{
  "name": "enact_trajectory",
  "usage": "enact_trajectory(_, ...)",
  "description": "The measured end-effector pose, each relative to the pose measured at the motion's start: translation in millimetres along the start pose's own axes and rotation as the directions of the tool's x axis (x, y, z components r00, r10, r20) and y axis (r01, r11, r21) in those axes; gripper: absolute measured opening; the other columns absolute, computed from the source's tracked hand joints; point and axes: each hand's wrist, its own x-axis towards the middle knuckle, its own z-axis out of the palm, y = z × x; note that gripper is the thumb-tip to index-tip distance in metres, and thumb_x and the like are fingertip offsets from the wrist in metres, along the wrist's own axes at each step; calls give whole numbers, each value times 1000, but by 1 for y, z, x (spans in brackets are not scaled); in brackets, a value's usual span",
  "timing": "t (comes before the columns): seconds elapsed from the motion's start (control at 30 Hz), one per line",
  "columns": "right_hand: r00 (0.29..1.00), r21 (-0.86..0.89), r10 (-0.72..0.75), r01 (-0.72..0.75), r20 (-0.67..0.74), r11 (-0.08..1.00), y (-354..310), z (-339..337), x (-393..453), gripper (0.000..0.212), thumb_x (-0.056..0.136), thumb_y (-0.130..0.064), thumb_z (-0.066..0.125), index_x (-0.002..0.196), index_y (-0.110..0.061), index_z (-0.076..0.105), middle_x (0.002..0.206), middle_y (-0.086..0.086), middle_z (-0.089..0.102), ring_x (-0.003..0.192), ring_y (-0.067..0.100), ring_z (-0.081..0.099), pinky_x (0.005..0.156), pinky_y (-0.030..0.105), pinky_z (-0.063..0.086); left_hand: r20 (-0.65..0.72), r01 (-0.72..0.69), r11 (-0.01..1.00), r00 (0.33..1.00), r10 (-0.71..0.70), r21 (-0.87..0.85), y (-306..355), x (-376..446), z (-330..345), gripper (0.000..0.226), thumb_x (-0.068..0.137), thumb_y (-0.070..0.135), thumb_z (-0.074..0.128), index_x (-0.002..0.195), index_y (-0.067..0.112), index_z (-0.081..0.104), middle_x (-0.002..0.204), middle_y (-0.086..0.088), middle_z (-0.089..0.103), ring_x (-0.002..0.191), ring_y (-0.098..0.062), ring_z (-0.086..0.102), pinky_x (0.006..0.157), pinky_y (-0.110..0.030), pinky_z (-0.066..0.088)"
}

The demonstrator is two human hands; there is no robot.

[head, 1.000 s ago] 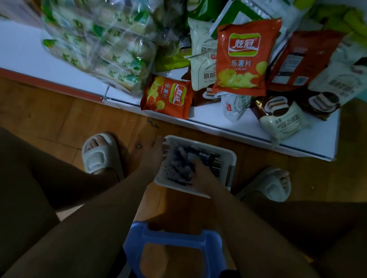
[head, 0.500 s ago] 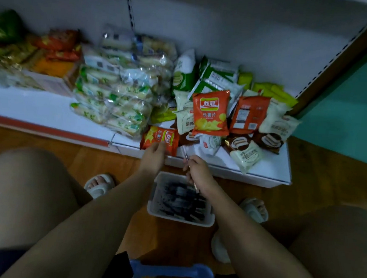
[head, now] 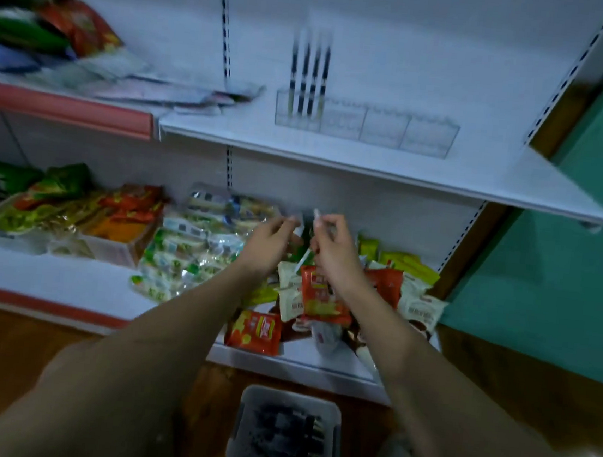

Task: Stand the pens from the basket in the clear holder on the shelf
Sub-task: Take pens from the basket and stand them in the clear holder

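So a second ago both hands were down in the basket (head: 287, 435) at the bottom of the frame; now they're up mid-frame in front of the snack bags (head: 187, 250). The right hand (head: 333, 248) is pinching a pen (head: 308, 242) that points up and a bit left. The left hand (head: 272, 244) is curled just beside it; too blurry to say whether it's pinching the pen too. The view has tilted up as well, so the holder (head: 366, 127) shows in the upper middle on the shelf (head: 481, 179), four pens already standing in its leftmost cell. Looks like the carry-up step. Plenty of pens left in the basket.
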Motion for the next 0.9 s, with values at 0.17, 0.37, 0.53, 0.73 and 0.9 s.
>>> enact_trajectory(0.17,986,27,-167,167,-15,986,-92,-17,28,12,104,-22,43,100,-11,46,71,3,54,51,11,48,42,18,41,52,-123,992,991,123,-5,87,22,-20,38,102,39,41,110,9,64,90,-15,67,75,-25,61,68,-33,48)
enact_trajectory(0.37,972,132,-219,229,-83,964,-177,-32,73,18,102,-19,47,112,-6,55,86,3,64,73,16,61,68,29,52,42,-238,970,971,236,48,155,47,-44,41,102,39,42,109,5,63,88,-15,68,74,-28,63,71,-38,51)
enact_trajectory(0.53,969,193,-227,241,-91,951,-210,-38,113,18,103,-28,47,111,-13,52,93,7,67,81,20,67,80,39,58,-112,-314,927,933,341,204,171,90,-61,31,98,38,50,104,9,61,98,-7,65,86,-24,61,78,-40,50)
enact_trajectory(0.73,929,123,-329,352,-170,928,-219,-40,170,9,104,-16,40,106,-22,46,95,8,66,84,21,67,80,39,56,-155,-254,936,942,296,243,165,138,-74,68,79,51,72,131,19,42,127,0,46,113,-20,50,89,-32,40)
enact_trajectory(0.9,924,93,-330,352,-195,931,-212,-36,202,9,105,-17,38,104,-24,44,95,7,66,88,22,67,85,43,56,30,-215,938,976,215,271,158,166,-71,101,67,46,83,147,22,27,148,-4,35,128,-24,42,92,-33,40)
